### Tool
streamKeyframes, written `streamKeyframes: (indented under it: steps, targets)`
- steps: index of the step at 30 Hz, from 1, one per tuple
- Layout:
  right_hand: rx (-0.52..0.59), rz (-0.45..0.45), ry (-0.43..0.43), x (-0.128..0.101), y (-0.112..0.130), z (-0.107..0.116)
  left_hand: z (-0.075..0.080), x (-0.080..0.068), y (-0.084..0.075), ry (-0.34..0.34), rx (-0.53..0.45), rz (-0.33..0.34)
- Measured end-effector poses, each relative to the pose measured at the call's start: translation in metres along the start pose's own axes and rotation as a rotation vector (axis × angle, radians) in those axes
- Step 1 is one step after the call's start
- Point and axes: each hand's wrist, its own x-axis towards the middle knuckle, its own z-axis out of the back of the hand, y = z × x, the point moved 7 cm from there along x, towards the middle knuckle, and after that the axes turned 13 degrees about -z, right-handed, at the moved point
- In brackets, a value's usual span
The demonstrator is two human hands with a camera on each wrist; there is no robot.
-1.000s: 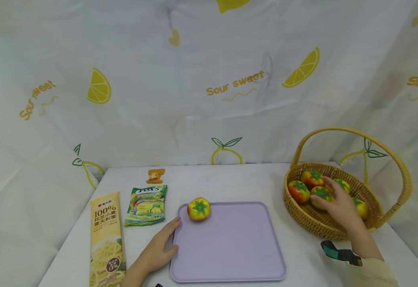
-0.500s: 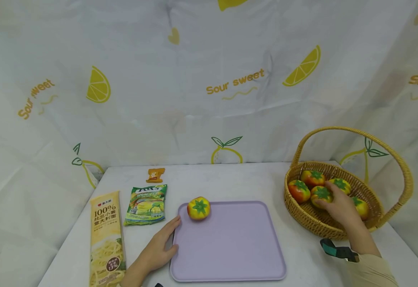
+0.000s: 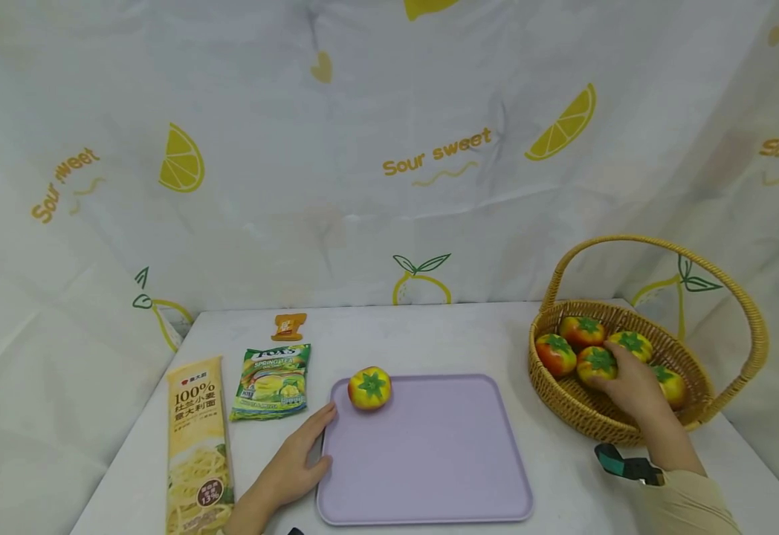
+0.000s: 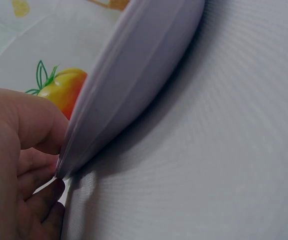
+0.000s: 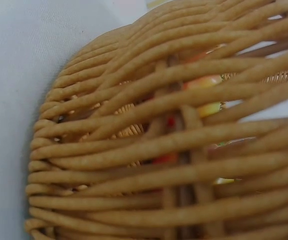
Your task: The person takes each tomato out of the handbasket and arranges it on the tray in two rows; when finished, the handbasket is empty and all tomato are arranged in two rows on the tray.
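Note:
In the head view, my right hand (image 3: 632, 383) reaches into the wicker basket (image 3: 586, 429) and grips a red-and-yellow tomato (image 3: 597, 362) with a green star-shaped top, thumb and fingers at its sides. Several similar tomatoes lie around it. The right wrist view is filled by the basket's woven wall (image 5: 133, 150), which hides the fingers. My left hand (image 3: 293, 462) rests at the left edge of the lilac tray (image 3: 430, 453), fingers extended along it; up close, the fingertips touch the tray's rim (image 4: 91, 95). One tomato (image 3: 369, 388) sits in the tray's far left corner.
Left of the tray lie a long pasta packet (image 3: 198, 438), a green candy bag (image 3: 271, 381) and a small orange wrapped piece (image 3: 288, 327). The basket's tall handle (image 3: 657, 244) arches over its opening. A printed curtain (image 3: 363, 186) hangs behind the table.
My right hand has lowered inside the basket, and its fingers have closed around the near middle tomato. My left hand, the tray and the tomato on it stay put.

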Motion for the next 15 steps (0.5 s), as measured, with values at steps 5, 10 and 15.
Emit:
streamKeyframes:
  steps: [5,10,15]
  targets:
    - [-0.007,-0.006,-0.004,0.0001,-0.0007,0.0001,-0.0006,-0.0001,0.0006,0.001,0.004,-0.001]
    - [0.003,0.004,-0.023,-0.0023,0.0017,0.0025,-0.0015,-0.0001,0.0015,0.004,0.015,0.004]
    - [0.012,0.023,-0.066,-0.0055,0.0036,0.0065,-0.0015,0.0001,0.0019,0.008,0.009,0.011]
